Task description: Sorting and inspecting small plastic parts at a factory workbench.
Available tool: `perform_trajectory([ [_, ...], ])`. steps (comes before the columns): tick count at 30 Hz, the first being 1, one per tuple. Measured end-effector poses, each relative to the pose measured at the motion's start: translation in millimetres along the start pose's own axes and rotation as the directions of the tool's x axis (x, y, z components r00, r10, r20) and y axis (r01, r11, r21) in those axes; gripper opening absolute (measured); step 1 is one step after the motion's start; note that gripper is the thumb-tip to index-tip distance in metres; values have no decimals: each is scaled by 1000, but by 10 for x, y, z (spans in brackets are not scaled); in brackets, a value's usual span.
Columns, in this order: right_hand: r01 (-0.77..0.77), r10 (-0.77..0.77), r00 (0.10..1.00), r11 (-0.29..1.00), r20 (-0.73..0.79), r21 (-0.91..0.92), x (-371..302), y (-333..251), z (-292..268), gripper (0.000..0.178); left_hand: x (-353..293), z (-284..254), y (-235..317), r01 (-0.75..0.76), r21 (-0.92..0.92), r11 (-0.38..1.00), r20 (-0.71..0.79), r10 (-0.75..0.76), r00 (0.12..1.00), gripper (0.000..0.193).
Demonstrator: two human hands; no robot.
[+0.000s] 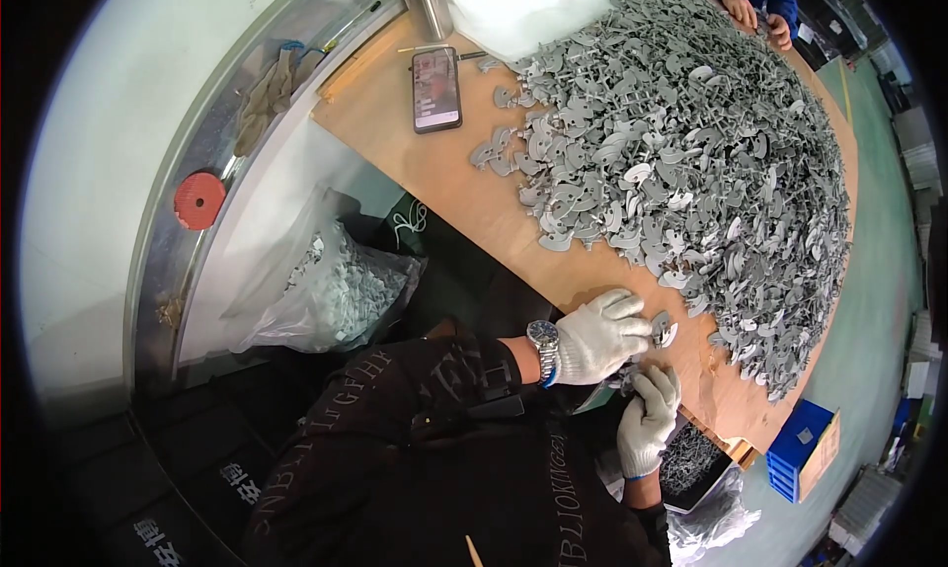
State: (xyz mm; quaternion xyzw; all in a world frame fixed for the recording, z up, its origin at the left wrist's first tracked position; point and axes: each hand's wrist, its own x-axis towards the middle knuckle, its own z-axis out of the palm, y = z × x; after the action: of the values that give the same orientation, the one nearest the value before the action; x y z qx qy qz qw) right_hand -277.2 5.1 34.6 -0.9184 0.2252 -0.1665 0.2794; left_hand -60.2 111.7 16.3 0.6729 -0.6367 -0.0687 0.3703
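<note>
Both my hands wear white knit gloves at the near edge of a wooden table. My left hand (pixel 602 338), with a metal watch on its wrist, lies over the edge with its fingers stretched out on the wood. Just beyond its fingertips is a small curved grey metal piece (pixel 666 331). Below and to the right, my right hand (pixel 649 421) has its fingers bent together at the table edge. More grey pieces (pixel 622 375) show between the two hands; whether the right fingers grip one is hidden. A large heap of similar grey pieces (pixel 681 162) covers the table ahead.
A phone (pixel 436 90) lies on the table (pixel 469 197) at the far left, near white plastic sheeting (pixel 523 14). A clear bag (pixel 346 290) of pieces stands lower left. Under the right edge is a dark bin (pixel 691 463); a blue crate (pixel 798 450) stands beyond. Another person's hands (pixel 755 16) work at the far right.
</note>
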Motion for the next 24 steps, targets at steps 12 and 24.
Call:
perform_trajectory([
  [12,-251,290,951,926,-105,282,101,315,-55,40,34,-701,-391,395,254,883,-277,-324,904,52],
  [24,-69,71,997,941,-8,-330,809,-88,235,65,547,-550,-576,505,184,844,-172,-478,861,72],
])
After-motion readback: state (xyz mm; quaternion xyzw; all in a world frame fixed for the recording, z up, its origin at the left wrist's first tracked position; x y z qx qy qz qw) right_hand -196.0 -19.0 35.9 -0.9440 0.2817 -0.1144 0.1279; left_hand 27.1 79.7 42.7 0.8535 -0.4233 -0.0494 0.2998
